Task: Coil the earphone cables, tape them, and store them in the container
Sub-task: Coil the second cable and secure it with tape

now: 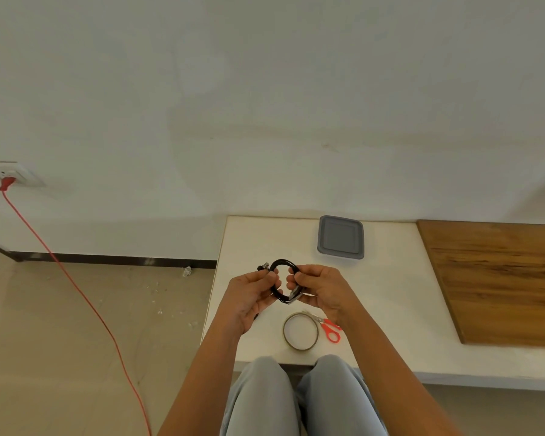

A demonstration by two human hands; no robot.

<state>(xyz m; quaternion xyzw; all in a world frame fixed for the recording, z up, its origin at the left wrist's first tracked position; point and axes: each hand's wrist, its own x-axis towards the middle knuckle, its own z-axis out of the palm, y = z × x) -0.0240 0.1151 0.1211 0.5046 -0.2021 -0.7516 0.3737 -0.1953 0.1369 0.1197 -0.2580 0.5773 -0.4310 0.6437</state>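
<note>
Black earphone cable is wound into a small ring w/ several loops and held up at frame center, above the white table. Earbud end sticks out at the ring's upper left. L hand pinches the left side of the ring, fingers curled on it. R hand pinches the right side, thumb and fingers closed on the cable. A pale strip, prob. tape, sits at the ring's lower right by the R fingers; can't tell if it's stuck down. Tape roll lies flat on the table just below the hands, red-handled scissors touching its right side. Grey lidded container sits at the table's far edge, lid on. Wood board at right of frame. Beige floor, white wall, red cord plugged into wall socket at left. Knees in light-blue trousers at bottom center.
</note>
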